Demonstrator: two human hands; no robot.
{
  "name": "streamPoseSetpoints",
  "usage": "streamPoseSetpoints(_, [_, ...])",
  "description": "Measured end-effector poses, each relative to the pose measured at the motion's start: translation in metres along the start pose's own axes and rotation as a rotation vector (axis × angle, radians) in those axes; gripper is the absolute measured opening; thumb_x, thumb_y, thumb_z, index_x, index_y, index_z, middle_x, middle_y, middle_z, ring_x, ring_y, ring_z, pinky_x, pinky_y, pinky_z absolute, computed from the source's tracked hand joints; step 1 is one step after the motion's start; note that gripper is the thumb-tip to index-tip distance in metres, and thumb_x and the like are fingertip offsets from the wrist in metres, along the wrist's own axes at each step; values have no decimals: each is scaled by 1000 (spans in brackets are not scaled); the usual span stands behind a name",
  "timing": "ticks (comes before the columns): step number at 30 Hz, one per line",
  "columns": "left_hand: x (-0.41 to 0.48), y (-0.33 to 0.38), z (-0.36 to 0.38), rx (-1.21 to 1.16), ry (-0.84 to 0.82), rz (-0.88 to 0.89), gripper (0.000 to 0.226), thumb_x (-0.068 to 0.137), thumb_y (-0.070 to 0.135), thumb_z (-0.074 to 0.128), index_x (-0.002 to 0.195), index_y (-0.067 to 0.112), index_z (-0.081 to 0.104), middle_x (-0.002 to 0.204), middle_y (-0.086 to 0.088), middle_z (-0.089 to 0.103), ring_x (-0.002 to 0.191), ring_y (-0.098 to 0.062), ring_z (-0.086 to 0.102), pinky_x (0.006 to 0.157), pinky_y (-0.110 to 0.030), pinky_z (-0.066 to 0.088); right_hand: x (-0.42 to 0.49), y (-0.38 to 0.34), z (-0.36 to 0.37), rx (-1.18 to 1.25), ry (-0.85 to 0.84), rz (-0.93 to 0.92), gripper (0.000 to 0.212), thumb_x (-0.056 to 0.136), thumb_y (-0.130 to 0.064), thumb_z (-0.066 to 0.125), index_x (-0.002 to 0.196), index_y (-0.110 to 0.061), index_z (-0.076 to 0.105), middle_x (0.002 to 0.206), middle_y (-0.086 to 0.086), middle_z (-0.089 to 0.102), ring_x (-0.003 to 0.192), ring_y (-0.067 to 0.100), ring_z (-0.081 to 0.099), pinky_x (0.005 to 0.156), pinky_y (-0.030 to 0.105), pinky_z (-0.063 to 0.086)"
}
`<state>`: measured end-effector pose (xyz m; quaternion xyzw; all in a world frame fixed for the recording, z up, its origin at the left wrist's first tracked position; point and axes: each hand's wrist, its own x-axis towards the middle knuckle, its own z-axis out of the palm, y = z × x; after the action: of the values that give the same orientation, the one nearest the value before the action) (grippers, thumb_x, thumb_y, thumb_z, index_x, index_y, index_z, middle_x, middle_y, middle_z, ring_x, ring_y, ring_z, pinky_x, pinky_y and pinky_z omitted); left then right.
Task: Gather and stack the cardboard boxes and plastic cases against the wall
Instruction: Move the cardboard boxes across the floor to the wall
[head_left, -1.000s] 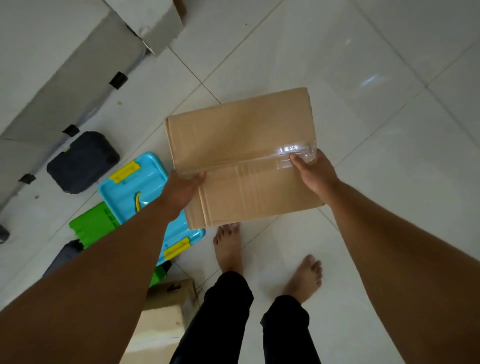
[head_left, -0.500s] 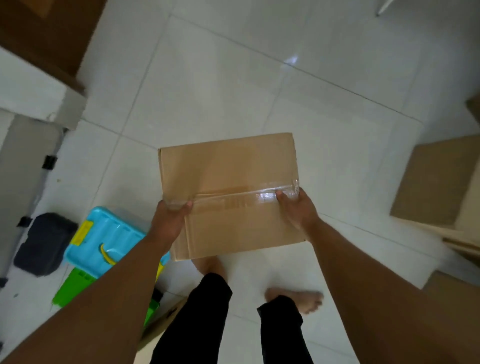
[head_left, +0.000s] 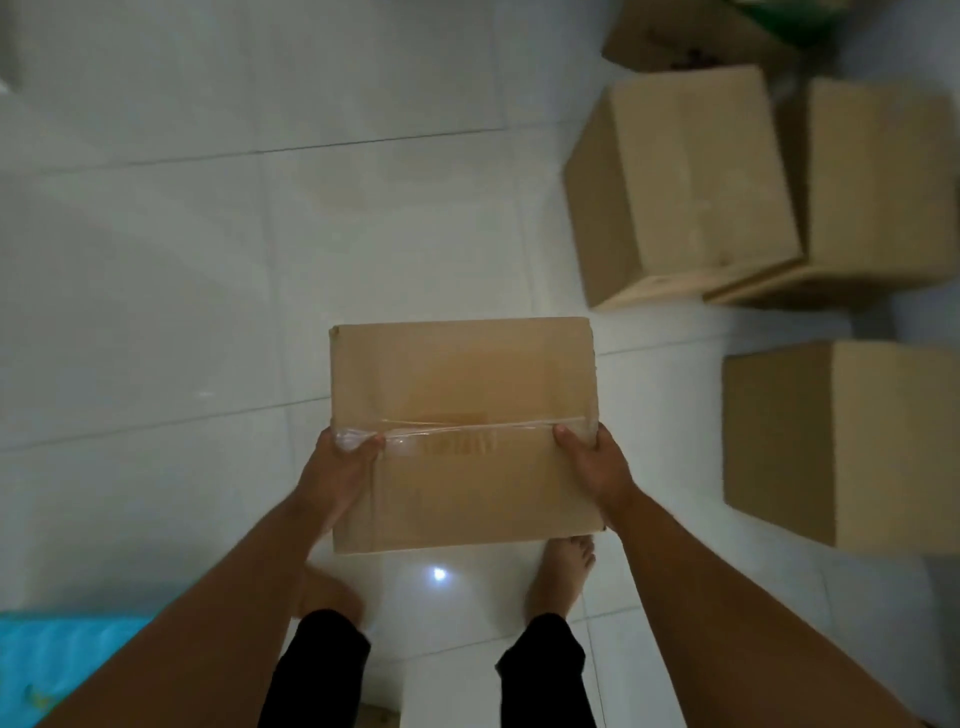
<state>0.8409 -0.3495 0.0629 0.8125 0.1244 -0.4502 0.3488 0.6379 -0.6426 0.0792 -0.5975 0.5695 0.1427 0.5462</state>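
Matt brown cardboard box (head_left: 462, 415), glossy clear tape (head_left: 467, 428); glossy white floor tiles (head_left: 208, 260).

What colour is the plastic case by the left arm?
Turquoise blue; the plastic case shows in the head view, lower left corner.

The lone wide-angle head camera faces steeply down, close over the left hand (head_left: 340, 470) and right hand (head_left: 597, 462) on the cardboard box (head_left: 462, 395), tiled floor (head_left: 208, 270) beyond.

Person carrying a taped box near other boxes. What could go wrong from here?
The carried box hides the floor ahead of the bare feet, with cardboard boxes close by: a stumble is possible. The left hand and right hand grip only its sides, one thumb on glossy tape: it may slip.
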Motion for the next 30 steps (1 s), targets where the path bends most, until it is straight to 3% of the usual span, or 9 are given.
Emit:
streamPoseSetpoints(3, [24,22,83,181,-77,36,84,59,81,84,121,27,68,110,5,77,97,-19,76,92,-46,62,17,48,-73,90,80,60,61,88,-66,65,134,-26,62,125,-1,70,110,23,68,99,48,56])
streamPoseSetpoints(6, [-6,83,167,208,-215,120,61,74,39,94,125,19,66,112,-3,76,102,-25,75,84,-36,62,37,97,-144,183,149,114,67,83,-71,65,131,-25,63,122,0,71,109,24,69,99,51,56])
streamPoseSetpoints(9, [-8,119,246,275,-402,238,63,68,13,93,127,10,71,118,-14,77,110,-32,74,86,-35,62,54,143,-204,280,208,163,35,90,-57,70,110,-29,66,112,1,73,103,26,71,97,53,57])
streamPoseSetpoints(12, [9,129,317,452,-401,291,73,56,26,96,125,22,72,113,3,78,106,-17,75,95,-39,61,73,185,-246,357,247,208,29,89,-48,74,111,-31,65,111,-1,73,103,26,71,97,54,57])
streamPoseSetpoints(16, [25,124,388,738,-236,300,113,43,70,94,139,28,52,127,10,59,117,-16,61,102,-45,55,96,235,-275,385,258,250,68,77,-46,80,138,-26,56,123,-1,69,110,27,67,100,55,55])
streamPoseSetpoints(20, [47,94,400,655,-185,301,124,33,86,88,141,36,51,131,11,63,118,-17,65,101,-47,57,101,248,-282,383,233,289,70,86,-33,81,146,-19,46,130,0,63,114,25,64,102,50,54])
streamPoseSetpoints(25, [-35,106,370,439,-78,149,117,76,26,93,166,13,20,167,-14,29,146,-35,43,113,-49,47,70,221,-285,182,263,292,88,83,-37,77,157,-19,32,150,10,51,126,36,58,106,47,51])
streamPoseSetpoints(27, [-74,105,342,436,-51,134,108,82,25,90,166,14,23,168,-15,29,147,-35,44,112,-43,46,35,199,-288,10,305,266,85,91,-31,70,161,-16,24,158,15,38,135,42,51,105,45,48])
streamPoseSetpoints(30, [-149,100,294,324,-28,103,104,79,34,92,162,21,31,165,-12,35,145,-32,46,115,-51,46,-27,168,-286,-100,271,229,83,94,-28,65,163,-15,20,161,17,31,137,45,48,105,47,48])
